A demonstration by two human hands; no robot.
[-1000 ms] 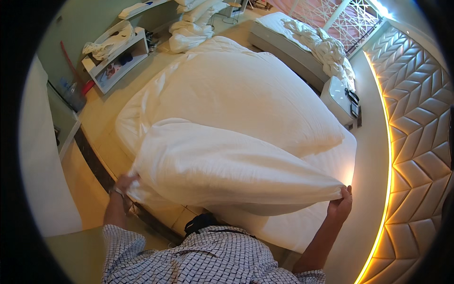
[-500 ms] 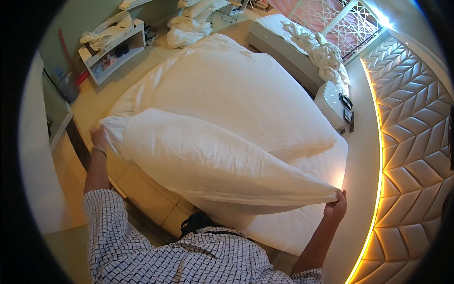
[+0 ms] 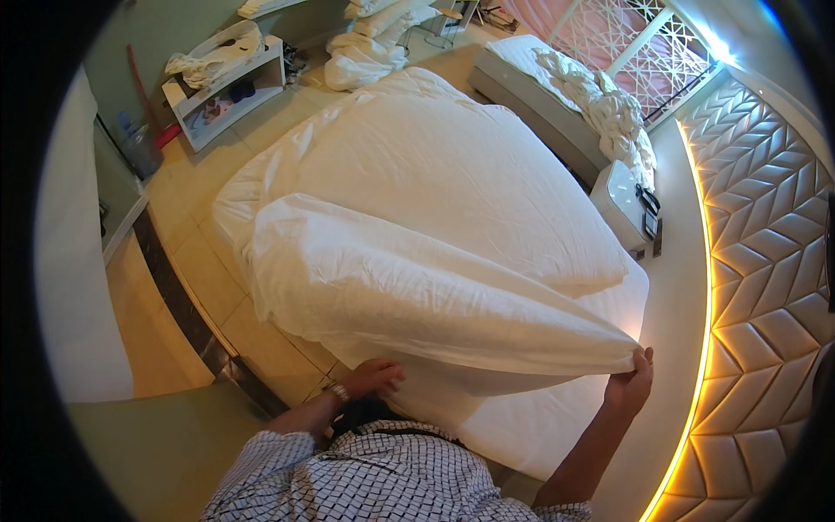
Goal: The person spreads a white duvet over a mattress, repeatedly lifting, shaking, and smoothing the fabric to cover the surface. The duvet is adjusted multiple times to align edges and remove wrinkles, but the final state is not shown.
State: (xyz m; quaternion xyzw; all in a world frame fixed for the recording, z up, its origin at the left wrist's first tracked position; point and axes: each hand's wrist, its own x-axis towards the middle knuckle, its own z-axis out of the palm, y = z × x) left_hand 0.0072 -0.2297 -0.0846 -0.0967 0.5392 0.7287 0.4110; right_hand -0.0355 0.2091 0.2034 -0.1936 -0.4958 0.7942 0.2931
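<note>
A white duvet [image 3: 444, 174] is spread over the bed, its near side folded back in a long, puffy roll. At the near right, my right hand [image 3: 632, 381] grips a gathered corner of the duvet and pulls it taut beside the white mattress [image 3: 513, 422]. My left hand [image 3: 372, 379] is in front of my body, near the lower edge of the duvet. It holds nothing, its fingers loosely bent and a little apart. On the left the duvet's edge hangs down loose.
A white bedside cabinet [image 3: 619, 204] with a dark telephone [image 3: 649, 210] stands at the right. Beyond is a second bed [image 3: 531, 91] with rumpled bedding. A padded wall panel [image 3: 765, 287] lines the right. At the far left are a white shelf unit [image 3: 228, 106] and tiled floor [image 3: 200, 252].
My left hand has let go of the duvet's left corner and come in to the middle, near my body. That corner has dropped. My right hand keeps its grip.
</note>
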